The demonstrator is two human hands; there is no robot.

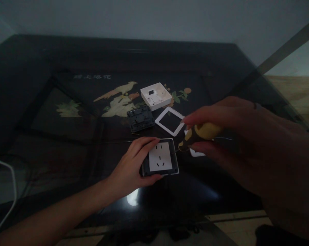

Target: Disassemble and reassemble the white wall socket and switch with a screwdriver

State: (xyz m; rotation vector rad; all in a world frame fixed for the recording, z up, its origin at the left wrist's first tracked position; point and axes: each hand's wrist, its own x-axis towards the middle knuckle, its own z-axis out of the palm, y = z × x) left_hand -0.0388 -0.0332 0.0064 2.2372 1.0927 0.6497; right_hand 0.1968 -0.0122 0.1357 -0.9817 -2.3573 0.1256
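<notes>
My left hand (pixel 137 160) grips a wall socket (pixel 159 158) by its left side, fingers over the top edge and thumb along the bottom. The socket has a white slotted face, a dark surround and a thin white rim. In my right hand (pixel 233 136) is a screwdriver (pixel 199 135) with a yellow and black handle, held between thumb and fingers. Its shaft points left, with the tip at the right part of the socket's dark surround. Whether the tip sits in a screw is too small to tell.
Beyond the socket lie a white back box (pixel 156 95), a dark socket insert (pixel 140 119) and a white cover frame (pixel 170 121). Another white piece (pixel 197 153) is partly hidden behind my right hand. A white cable (pixel 14 184) runs along the left of the glossy black table (pixel 92 194).
</notes>
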